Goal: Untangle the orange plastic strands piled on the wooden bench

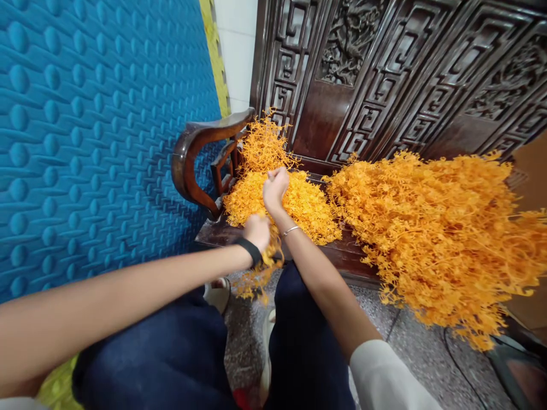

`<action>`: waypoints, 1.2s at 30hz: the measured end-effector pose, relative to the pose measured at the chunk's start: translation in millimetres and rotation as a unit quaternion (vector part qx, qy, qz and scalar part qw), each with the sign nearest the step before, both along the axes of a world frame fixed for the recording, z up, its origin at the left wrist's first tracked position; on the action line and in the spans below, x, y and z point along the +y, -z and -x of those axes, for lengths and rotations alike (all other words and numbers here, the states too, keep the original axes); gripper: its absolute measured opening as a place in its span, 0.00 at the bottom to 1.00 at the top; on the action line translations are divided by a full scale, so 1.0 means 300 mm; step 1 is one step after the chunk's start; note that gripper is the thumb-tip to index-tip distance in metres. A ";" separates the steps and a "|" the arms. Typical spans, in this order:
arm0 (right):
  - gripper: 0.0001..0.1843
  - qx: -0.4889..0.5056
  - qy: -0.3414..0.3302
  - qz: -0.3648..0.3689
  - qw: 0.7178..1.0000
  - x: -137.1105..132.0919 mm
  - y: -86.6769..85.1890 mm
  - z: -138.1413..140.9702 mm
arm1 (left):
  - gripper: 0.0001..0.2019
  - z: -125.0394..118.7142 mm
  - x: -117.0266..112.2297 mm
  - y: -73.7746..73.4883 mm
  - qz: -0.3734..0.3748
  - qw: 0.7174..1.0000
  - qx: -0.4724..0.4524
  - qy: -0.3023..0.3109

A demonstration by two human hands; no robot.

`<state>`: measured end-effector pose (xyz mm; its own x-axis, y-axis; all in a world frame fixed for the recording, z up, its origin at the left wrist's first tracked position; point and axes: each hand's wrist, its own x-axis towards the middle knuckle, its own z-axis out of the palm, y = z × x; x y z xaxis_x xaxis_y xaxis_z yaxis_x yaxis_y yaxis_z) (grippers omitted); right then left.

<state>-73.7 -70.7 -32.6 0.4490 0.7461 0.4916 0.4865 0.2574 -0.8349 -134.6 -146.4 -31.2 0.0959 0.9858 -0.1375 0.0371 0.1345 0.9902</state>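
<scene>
1. Orange plastic sprigs filled both hands: the left hand had its fingers curled shut round a hanging bunch over the knees, and the right hand was closed in a fist on strands atop the small heap.
2. Judging by this, sorting or bundling was under way (sprigs tangle easily); the next pull would need a gentle lift.
3. Further out, a large heap crowded the wooden bench; the curved armrest and blue mat hemmed in the left.
</scene>
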 end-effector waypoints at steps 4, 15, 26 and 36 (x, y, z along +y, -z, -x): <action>0.08 0.022 0.003 -0.003 1.000 0.047 -0.025 -0.109 | 0.15 -0.077 -0.099 0.022 0.023 0.999 0.013 -0.019; 0.05 -0.051 -0.042 0.070 0.995 0.095 0.019 -0.238 | 0.04 -0.022 -0.074 -0.057 0.072 0.990 -0.111 0.055; 0.15 0.052 -0.345 0.123 0.929 -0.087 -0.040 -0.253 | 0.06 0.094 0.002 -0.088 0.039 0.970 -0.194 0.143; 0.10 0.141 -0.402 0.128 0.896 -0.188 -0.028 -0.235 | 0.14 0.102 -0.006 -0.074 0.005 0.989 -0.074 0.131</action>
